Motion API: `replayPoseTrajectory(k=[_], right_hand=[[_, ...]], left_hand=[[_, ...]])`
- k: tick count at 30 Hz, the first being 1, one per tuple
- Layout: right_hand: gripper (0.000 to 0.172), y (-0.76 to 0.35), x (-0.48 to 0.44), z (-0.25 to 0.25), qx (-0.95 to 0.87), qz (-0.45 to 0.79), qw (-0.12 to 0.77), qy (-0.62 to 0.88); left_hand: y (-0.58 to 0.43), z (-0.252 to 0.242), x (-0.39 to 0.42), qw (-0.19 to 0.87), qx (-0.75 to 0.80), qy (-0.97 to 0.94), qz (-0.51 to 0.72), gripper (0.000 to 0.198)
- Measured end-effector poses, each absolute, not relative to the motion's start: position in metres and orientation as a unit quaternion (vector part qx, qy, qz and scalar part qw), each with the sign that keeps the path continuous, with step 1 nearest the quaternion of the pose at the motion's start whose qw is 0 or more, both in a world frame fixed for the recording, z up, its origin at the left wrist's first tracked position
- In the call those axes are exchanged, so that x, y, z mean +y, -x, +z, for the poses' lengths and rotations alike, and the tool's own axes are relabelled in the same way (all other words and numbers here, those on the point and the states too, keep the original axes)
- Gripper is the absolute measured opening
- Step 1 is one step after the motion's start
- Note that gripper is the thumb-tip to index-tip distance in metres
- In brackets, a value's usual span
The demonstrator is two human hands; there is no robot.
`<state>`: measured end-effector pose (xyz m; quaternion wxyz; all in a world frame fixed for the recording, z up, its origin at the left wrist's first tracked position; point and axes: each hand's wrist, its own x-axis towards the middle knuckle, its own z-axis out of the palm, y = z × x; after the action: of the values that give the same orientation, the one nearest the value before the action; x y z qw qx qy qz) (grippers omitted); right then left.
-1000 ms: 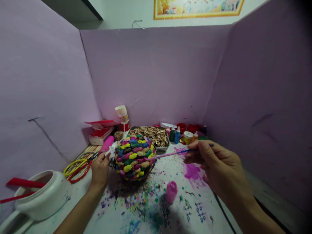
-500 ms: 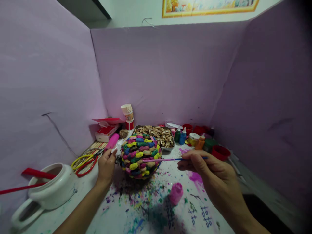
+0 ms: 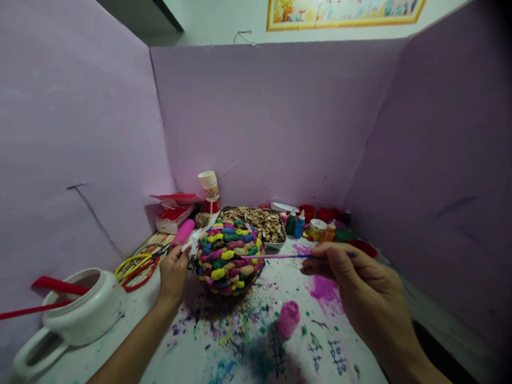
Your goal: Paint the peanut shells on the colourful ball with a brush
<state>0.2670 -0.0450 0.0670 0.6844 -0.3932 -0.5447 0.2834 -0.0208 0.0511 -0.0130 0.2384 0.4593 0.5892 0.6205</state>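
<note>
A round object covered in rows of painted peanut shells [image 3: 230,256], in yellow, pink, green, blue and bare tan, is in the middle. My left hand [image 3: 175,269] is closed at its left side, by a crumpled white tissue-like piece [image 3: 193,244]; part of the grip is hidden. In my right hand [image 3: 356,282] is a thin paintbrush [image 3: 280,256], pinched between thumb and fingers. Its pink-coated tip points left in front of the shells; whether it touches them I cannot tell. A pink paint bottle [image 3: 288,319] stands uncapped below the brush.
Behind lies a metal tray [image 3: 276,245] of shell pieces. Paint bottles [image 3: 299,225] and red cups [image 3: 362,247] stand back right. At left are a white handled pot [image 3: 90,314], scissors [image 3: 144,269], a tissue box [image 3: 175,218] and stacked paper cups [image 3: 208,184]. Lilac panels surround the paint-spattered table [image 3: 192,352].
My right hand has drawn back slightly to the right with the paintbrush, so its tip sits further right across the shells. My left hand and the round object have hardly moved.
</note>
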Motion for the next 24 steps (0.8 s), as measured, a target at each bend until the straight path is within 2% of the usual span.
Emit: replayPoseTrajectory(k=[9,24], right_hand=[[0.029,-0.2654,-0.0445,0.0716,-0.546,0.266,0.688,0.397],[0.019,-0.2594,-0.0471,0.0695,-0.568,0.251,0.680,0.389]], left_hand=[[0.0172,-0.0075,0.0501,0.212,0.594,-0.468,0.619,0.035],[0.0217,-0.0165,0.0539,0.231,0.592,-0.462,0.618,0.035]])
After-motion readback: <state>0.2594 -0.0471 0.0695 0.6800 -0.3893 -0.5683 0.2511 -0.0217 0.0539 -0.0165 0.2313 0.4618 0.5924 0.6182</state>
